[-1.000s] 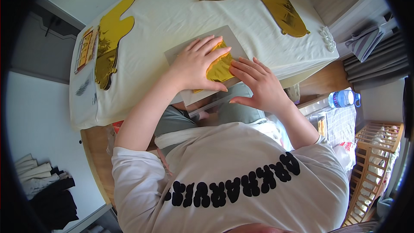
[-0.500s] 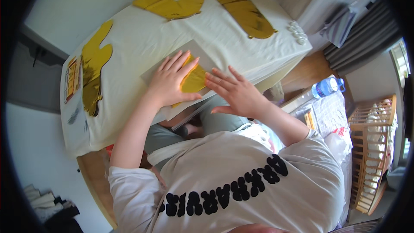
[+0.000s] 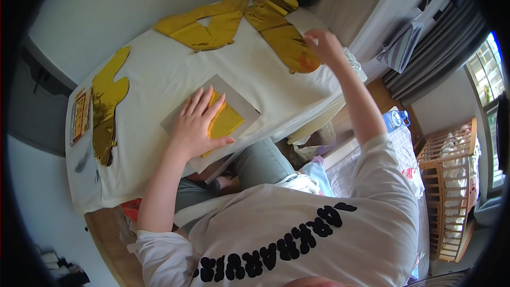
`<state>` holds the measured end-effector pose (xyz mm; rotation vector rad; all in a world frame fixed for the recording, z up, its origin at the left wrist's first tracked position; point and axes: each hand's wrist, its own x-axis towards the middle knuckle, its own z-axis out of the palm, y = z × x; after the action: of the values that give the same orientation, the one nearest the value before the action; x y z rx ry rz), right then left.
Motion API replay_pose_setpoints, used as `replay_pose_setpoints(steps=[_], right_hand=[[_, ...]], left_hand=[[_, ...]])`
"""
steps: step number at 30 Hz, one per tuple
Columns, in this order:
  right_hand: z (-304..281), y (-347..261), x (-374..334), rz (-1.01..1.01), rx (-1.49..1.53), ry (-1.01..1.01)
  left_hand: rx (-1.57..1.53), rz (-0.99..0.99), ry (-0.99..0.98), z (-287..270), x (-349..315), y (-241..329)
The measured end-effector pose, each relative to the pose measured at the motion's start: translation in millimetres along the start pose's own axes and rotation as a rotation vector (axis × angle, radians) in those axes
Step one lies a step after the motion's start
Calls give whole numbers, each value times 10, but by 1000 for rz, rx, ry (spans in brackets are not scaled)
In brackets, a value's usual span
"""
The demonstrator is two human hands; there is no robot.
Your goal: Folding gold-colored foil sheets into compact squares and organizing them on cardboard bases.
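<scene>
On a grey square board (image 3: 248, 100) lies a folded piece of gold foil (image 3: 227, 121). My left hand (image 3: 195, 122) rests flat over the foil's left part, fingers stretched out, hiding some of it. Away to the far right, my right hand (image 3: 325, 47) is raised above a flat gold foil balloon (image 3: 276, 29). Its fingers are loosely bent, a little apart, and nothing shows in them. Another flat foil balloon (image 3: 204, 24), triangular with a small hole, is beside that one. A curvy foil balloon (image 3: 110, 95) is spread at the table's left.
A white cloth covers the table (image 3: 143, 127). A framed colourful card (image 3: 81, 117) lies at its left edge. Clear shiny items (image 3: 355, 62) sit at the far right corner. Right of the table are a blue bottle (image 3: 394, 119) and a wooden crib (image 3: 446, 180).
My right hand has left the folded foil and swung up and away to the far right balloon. My left hand stays pressed on the foil. The view has shifted slightly.
</scene>
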<state>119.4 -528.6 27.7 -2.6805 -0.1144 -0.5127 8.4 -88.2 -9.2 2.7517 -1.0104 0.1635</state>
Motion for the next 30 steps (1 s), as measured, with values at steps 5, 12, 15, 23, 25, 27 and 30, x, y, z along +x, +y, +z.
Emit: replay_pose_setpoints(steps=[5,12,15,23,25,27,30], right_hand=[[318,903,925,51,-408,26],[508,1032,1258,203,-673,-45],[524,986,1247,219,-698,-78],[380,1021,1238,222,-667,-53],[326,924,1216,210,-644,-27],[262,746,1131,195,-622,1],[82,352,768,119,-461,132]], left_hand=[[26,-25,-32,81,73,-40],[32,-13,7,42,47,19],[10,-21,-15,41,12,19],[62,18,37,105,54,20],[57,9,36,110,48,9],[59,8,33,119,41,-1],[41,17,38,121,77,9]])
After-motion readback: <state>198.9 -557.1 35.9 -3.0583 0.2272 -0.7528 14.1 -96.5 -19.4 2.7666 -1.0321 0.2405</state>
